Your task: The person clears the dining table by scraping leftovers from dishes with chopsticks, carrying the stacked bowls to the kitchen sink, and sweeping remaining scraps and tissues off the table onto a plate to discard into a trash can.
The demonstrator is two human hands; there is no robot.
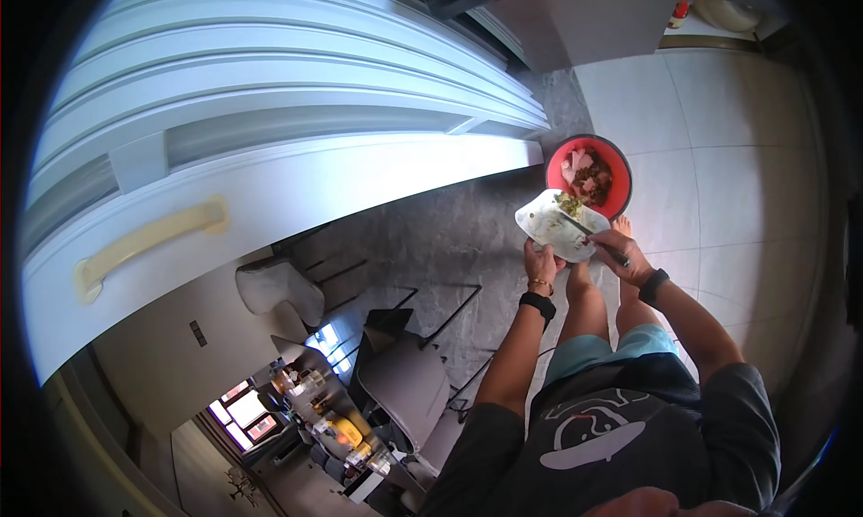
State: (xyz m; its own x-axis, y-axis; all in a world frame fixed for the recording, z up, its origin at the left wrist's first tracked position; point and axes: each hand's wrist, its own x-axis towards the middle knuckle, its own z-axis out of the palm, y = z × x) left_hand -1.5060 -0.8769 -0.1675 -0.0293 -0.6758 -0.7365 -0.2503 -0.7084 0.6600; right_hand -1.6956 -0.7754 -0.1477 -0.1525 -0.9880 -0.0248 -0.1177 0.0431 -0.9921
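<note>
My left hand (542,265) is closed on the near edge of a white dish (548,222) with a wavy rim, tilted over a red bin. In my right hand (627,258) is a slim dark stick-like utensil (575,222), its tip reaching across the dish. Whether it is one stick or a pair I cannot tell. Greenish food scraps (568,202) lie at the dish's far edge, beside the tip. Below and beyond the dish stands the red bin (620,177) with a dark rim, holding crumpled pale tissue and dark scraps (589,173).
The bin stands on the floor by my bare feet (622,225). A white sliding door (360,171) with a pale handle (148,245) runs along the left. Chairs (404,387) and a cluttered table (315,391) are lower left. A cabinet (602,18) stands at the top.
</note>
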